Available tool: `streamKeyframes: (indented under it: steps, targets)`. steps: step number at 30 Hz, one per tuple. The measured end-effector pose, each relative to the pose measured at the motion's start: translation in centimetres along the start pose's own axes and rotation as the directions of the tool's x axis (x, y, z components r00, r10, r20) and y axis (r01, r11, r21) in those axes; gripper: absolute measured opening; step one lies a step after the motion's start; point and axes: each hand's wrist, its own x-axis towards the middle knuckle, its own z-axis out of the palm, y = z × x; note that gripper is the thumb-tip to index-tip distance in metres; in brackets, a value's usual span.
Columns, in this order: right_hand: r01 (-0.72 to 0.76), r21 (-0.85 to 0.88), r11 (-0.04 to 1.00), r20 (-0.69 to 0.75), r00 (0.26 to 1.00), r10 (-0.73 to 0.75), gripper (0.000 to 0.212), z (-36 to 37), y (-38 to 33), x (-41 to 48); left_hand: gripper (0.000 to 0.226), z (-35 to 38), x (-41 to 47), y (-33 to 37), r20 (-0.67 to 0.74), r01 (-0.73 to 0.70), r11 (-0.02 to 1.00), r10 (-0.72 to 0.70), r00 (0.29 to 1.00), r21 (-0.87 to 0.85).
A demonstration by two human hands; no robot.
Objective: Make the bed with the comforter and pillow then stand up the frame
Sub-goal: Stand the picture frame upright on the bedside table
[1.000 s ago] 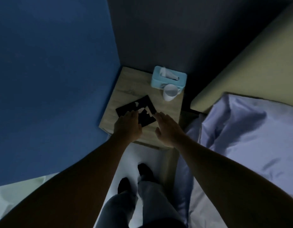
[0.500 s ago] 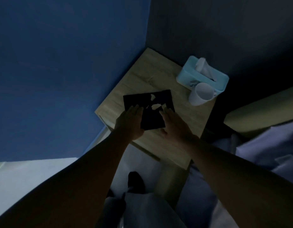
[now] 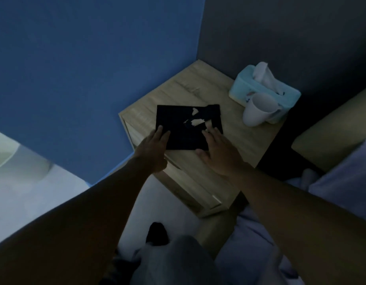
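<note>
Both our hands are down on the dark frame (image 3: 178, 128), which lies flat on the wooden counter (image 3: 198, 167) in the corner by the blue wall (image 3: 95, 68). Our left hand (image 3: 153, 149) rests with straight fingers on the frame's near left edge; we see nothing curled round it. Our right hand (image 3: 217, 149) lies flat too, its fingers laid over the near right part of the frame and its thumb spread out onto the bare wood just beside the frame's near edge. Neither hand has a grip on anything. Pale patches show on the frame toward its far right corner; in this dim light we cannot tell what they are. Well apart from the frame, at the counter's far right, a white cup (image 3: 258, 110) stands touching a pale blue tissue box (image 3: 246, 87). Pale bedding (image 3: 342, 182) fills the right edge of the view, beside the counter.
</note>
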Motion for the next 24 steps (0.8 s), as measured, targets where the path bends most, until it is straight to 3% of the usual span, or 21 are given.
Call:
streamKeyframes:
  steps: [4, 10, 13, 17, 24]
  targets:
    - [0.045, -0.059, 0.997, -0.028, 0.999, -0.046, 0.069, 0.3, 0.9, -1.7, 0.080, 0.7, -1.3, 1.2, -0.136, 0.006, 0.999, -0.011, 0.991, -0.036]
    - [0.109, -0.275, 0.955, -0.129, 0.980, -0.149, 0.059, 2.0, 1.8, -3.2, 0.067, 2.1, -1.9, 0.1, -0.245, -0.124, 0.992, 0.130, 0.961, 0.038]
    - [0.130, -0.295, 0.947, -0.165, 0.969, -0.185, 0.053, 2.2, 2.2, -3.2, 0.061, 2.0, -2.2, -1.1, -0.354, -0.240, 0.958, 0.281, 0.892, 0.157]
    - [0.124, -0.200, 0.972, -0.218, 0.962, -0.168, 0.053, 2.1, 1.9, -3.5, 0.052, 1.2, -1.9, -2.5, -0.458, -0.328, 0.907, 0.418, 0.785, 0.266]
    - [0.071, -0.218, 0.973, -0.282, 0.950, -0.132, 0.053, 1.8, 1.2, -3.0, 0.040, -1.9, -1.4, -2.2, -0.584, -0.416, 0.867, 0.495, 0.643, 0.276]
